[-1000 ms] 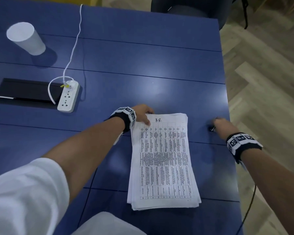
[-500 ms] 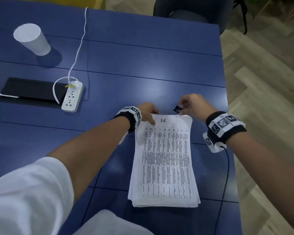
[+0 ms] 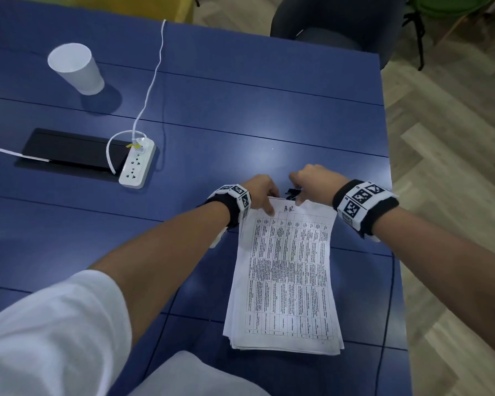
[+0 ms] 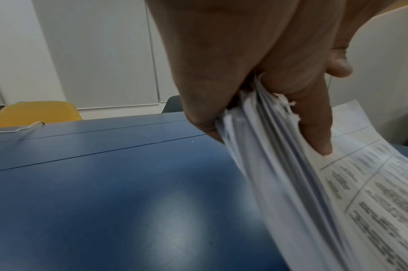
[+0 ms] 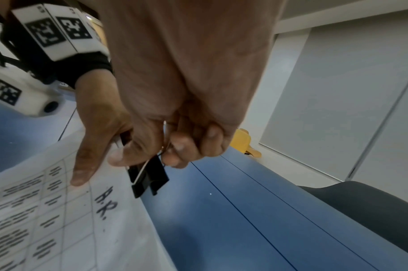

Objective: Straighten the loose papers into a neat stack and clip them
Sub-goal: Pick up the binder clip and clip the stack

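A stack of printed papers point(image 3: 286, 275) with tables and "A.R." written at the top lies on the blue table point(image 3: 240, 115). My left hand point(image 3: 262, 192) pinches the stack's far left corner and lifts it; in the left wrist view the thumb point(image 4: 314, 132) lies on the top sheet of the papers point(image 4: 302, 183) and the other fingers go underneath. My right hand point(image 3: 312, 178) pinches a black binder clip point(image 3: 293, 192) by its wire handles, right at the far edge of the stack. In the right wrist view the clip point(image 5: 149, 176) hangs just over the papers point(image 5: 59, 220) beside the left hand point(image 5: 94, 132).
A white paper cup point(image 3: 76, 68) stands at the far left. A white power strip point(image 3: 137, 165) with its cable lies next to a black cable hatch point(image 3: 66, 148). The table's right edge point(image 3: 395, 224) runs close to my right wrist. A dark chair point(image 3: 326, 21) stands beyond the table.
My right hand took the binder clip from the table at the right and brought it left to the stack's far edge. My left hand kept its hold on the far left corner.
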`<state>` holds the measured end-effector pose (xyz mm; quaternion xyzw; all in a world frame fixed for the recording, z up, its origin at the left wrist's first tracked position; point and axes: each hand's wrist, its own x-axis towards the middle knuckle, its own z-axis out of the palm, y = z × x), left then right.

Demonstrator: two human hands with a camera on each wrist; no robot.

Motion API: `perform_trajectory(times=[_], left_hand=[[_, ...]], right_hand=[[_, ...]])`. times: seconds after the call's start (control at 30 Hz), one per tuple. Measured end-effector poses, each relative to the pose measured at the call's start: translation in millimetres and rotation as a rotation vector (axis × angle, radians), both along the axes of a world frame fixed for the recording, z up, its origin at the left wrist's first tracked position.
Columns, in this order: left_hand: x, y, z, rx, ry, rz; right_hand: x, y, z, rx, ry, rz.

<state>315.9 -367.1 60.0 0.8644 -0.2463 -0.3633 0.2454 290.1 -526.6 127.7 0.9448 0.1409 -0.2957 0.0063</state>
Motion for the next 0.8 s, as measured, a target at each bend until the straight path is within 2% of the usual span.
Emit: perform_trajectory(times=[0.27,0.47,0.67,0.73,0.8], left_hand=[[-4.4,0.6,1.9,-0.017,-0.006,0.064],[-5.9,-0.5,6.6,-0.044,-0.019,0.072],[-4.5,0.8,6.7,-0.046,-0.017,0.08],[-1.8,2.7,5.6,-0.052,-0.004,0.087],[1.5,5.1,4.6,-0.049,0.001,0.1]], right_hand=[[0.3,11.6,2.5,-0.04,-0.02,0.101],[4.2,17.2,0.8,-0.114,0.052,0.158],[3.3,12.3,-5.7,-0.076,0.103,0.064],[-2.4,7.4,-9.7,-0.025,0.001,0.043],[-9.4,2.3,-17.7,0.021,-0.215,0.073]])
